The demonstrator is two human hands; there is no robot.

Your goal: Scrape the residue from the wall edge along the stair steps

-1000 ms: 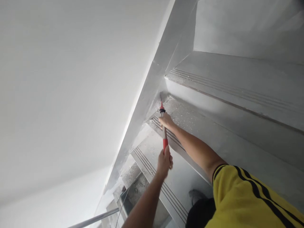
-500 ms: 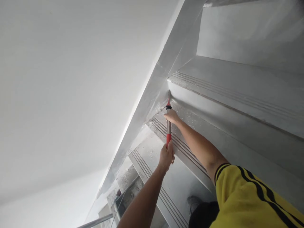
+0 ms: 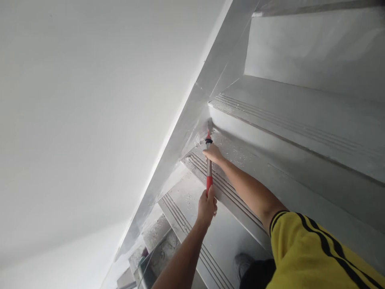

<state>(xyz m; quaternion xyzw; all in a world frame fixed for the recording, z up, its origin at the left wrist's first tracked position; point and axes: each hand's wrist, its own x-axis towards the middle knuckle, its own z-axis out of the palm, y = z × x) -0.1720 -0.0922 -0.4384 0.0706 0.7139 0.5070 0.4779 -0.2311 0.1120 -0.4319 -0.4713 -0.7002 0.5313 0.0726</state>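
Both hands are working one tool on the stairs: the right hand is gripping the metal shaft of a scraper just below its black collar, while the left hand is clasping the red grip nearer the person, covering its end. The blade is blending grey on grey, its edge hard to make out, so whether it's touching I can't tell. The scraper is sitting over the step, beside the skirting board, its long axis running almost straight up the view, blade pointing away from the person into the corner by the riser. White flecks are dotting the step. Down below, the left forearm is running out of frame, hiding some clutter; the yellow shirt is being cut off too, and a shoe is showing only partly.
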